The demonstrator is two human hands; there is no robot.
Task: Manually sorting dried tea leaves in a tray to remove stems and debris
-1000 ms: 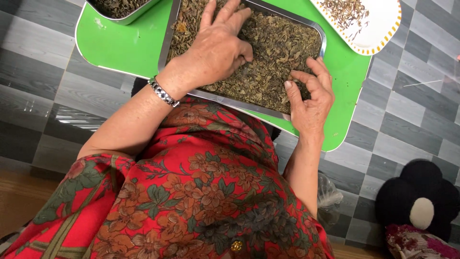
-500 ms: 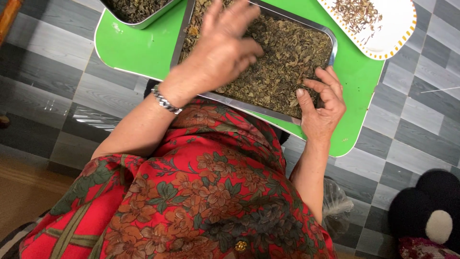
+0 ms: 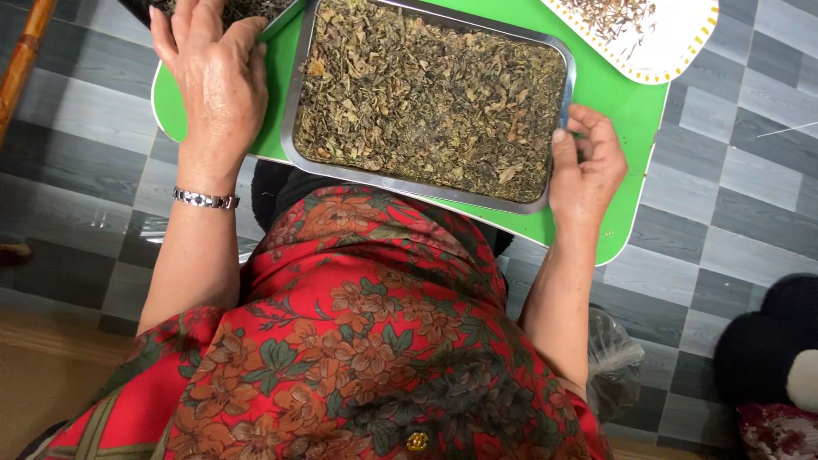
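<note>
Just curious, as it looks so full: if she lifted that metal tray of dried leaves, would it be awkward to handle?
Probably light, since the dried leaves look thin and crumbly. The metal tray looks stiff but shallow, and the leaves lie loose nearly to its rim, so tilting it would likely spill some. Its smooth rim may slip on the green table.

You have one green table (image 3: 635, 128) carrying one metal tray of dried leaves (image 3: 430, 98) at its middle, one white plate (image 3: 673, 38) at its far right corner, one darker container (image 3: 141, 8) at its far left, plus two hands.
</note>
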